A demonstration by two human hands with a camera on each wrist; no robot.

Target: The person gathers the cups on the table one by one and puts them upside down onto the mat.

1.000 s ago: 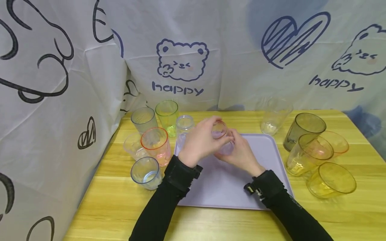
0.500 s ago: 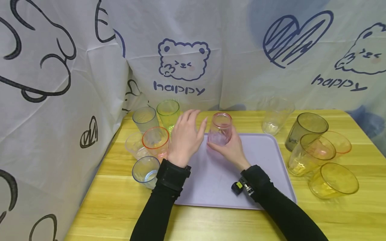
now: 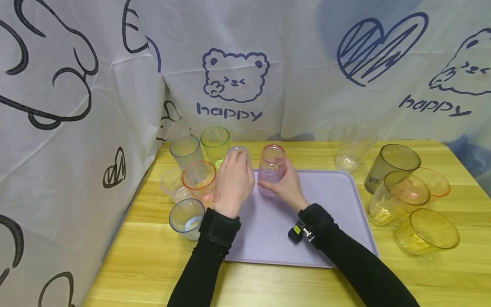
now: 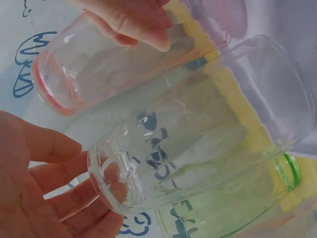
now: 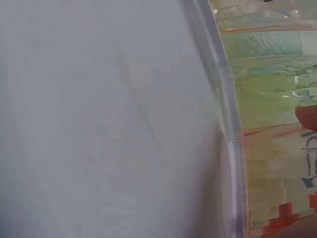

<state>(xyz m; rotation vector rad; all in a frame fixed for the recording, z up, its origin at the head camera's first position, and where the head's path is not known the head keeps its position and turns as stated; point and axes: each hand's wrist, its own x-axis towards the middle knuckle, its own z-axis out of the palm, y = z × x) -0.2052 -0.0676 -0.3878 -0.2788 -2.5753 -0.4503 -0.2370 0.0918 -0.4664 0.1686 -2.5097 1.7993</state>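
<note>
Near the tray's far-left corner, my left hand (image 3: 234, 185) holds a clear glass (image 4: 198, 129) that stands upside down. Its thumb and fingers curl about the thick base, as the left wrist view shows. Just right of it, my right hand (image 3: 285, 185) grips a pink-tinted glass (image 3: 271, 166), also base up. The lilac tray (image 3: 276, 238) lies under both glasses. In the head view, the left hand hides most of the clear glass. Only the edge of the right hand's fingers (image 5: 308, 118) shows in the right wrist view.
Left of the tray stand a green glass (image 3: 215, 143), a grey-blue glass (image 3: 186, 151), a red-rimmed glass (image 3: 199, 181) and a blue-rimmed glass (image 3: 186, 217). On the right are a dark grey glass (image 3: 391, 168), a yellow glass (image 3: 426, 234) and others. Printed cloth (image 3: 299, 85) hangs behind.
Both hands were together at the pink glass. The left hand then let go, moved left and closed on the clear glass. The right hand shifted slightly left with the pink glass.
</note>
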